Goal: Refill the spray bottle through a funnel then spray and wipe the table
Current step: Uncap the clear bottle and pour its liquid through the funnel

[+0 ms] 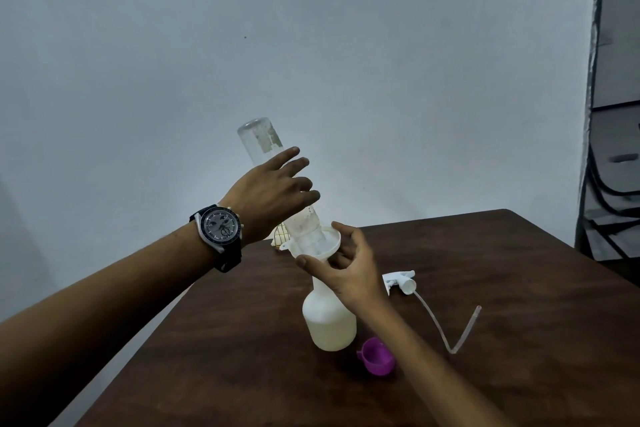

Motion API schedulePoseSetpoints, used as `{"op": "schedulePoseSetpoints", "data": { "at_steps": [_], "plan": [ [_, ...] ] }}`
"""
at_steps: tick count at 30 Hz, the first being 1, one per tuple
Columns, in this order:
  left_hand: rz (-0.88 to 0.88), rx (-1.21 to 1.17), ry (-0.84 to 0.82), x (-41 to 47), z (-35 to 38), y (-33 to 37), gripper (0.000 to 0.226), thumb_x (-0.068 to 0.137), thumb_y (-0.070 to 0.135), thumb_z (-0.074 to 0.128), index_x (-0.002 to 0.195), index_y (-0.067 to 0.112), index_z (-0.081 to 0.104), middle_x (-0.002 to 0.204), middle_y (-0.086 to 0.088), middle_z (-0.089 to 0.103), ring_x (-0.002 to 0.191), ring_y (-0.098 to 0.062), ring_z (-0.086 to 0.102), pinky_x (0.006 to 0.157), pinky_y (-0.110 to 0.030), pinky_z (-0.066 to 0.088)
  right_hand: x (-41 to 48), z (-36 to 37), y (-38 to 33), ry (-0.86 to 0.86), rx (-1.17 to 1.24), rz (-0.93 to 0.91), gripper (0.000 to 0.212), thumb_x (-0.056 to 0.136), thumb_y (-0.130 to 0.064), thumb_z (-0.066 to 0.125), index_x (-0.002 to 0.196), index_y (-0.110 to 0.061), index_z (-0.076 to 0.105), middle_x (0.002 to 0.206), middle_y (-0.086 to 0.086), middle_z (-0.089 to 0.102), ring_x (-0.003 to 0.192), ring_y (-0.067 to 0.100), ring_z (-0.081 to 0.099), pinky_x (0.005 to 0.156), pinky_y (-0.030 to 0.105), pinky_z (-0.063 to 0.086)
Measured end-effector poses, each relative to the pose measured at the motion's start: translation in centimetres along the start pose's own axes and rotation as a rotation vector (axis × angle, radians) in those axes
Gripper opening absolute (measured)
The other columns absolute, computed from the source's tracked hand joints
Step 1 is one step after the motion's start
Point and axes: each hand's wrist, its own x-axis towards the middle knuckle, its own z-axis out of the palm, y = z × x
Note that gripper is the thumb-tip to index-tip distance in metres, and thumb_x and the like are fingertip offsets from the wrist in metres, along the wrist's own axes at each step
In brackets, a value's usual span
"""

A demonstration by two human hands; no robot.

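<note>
On the dark wooden table [485,288], my left hand [270,191] wraps its fingers round an upended clear bottle [258,135] over the upright white spray bottle [329,322]. My right hand [353,267] pinches the white funnel [313,246] rim in its neck. The trigger head [401,279] and purple cap [375,359] lie beside.

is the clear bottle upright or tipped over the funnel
Inverted: the clear bottle has its base up and its neck down in the white funnel.

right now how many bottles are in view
2. A clear bottle, upended in the left hand into the funnel; a white spray bottle standing on the table under that funnel. None looks hidden.
</note>
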Motion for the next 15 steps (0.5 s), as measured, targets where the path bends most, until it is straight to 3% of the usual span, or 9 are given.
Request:
{"op": "schedulePoseSetpoints", "data": {
  "at_steps": [7, 15],
  "plan": [
    [0.011, -0.008, 0.112, -0.33, 0.09, 0.24, 0.052, 0.093, 0.002, 0.055, 0.143, 0.016, 0.057, 0.137, 0.000, 0.066, 0.150, -0.036, 0.036, 0.128, -0.049, 0.010, -0.15, -0.16, 0.08, -0.001, -0.010, -0.013, 0.092, 0.044, -0.061, 0.099, 0.122, -0.045, 0.054, 0.124, -0.015, 0.069, 0.111, -0.002, 0.070, 0.084, 0.018, 0.058],
    [-0.047, -0.070, 0.082, -0.53, 0.92, 0.88, 0.053, 0.095, 0.000, 0.052, 0.146, 0.015, 0.052, 0.142, -0.003, 0.061, 0.154, -0.036, 0.027, 0.128, -0.047, -0.002, -0.24, 0.03, 0.34, 0.005, -0.022, -0.014, 0.093, 0.044, -0.063, 0.099, 0.124, -0.048, 0.053, 0.127, -0.014, 0.069, 0.114, 0.001, 0.070, 0.086, 0.020, 0.059]
  ]
}}
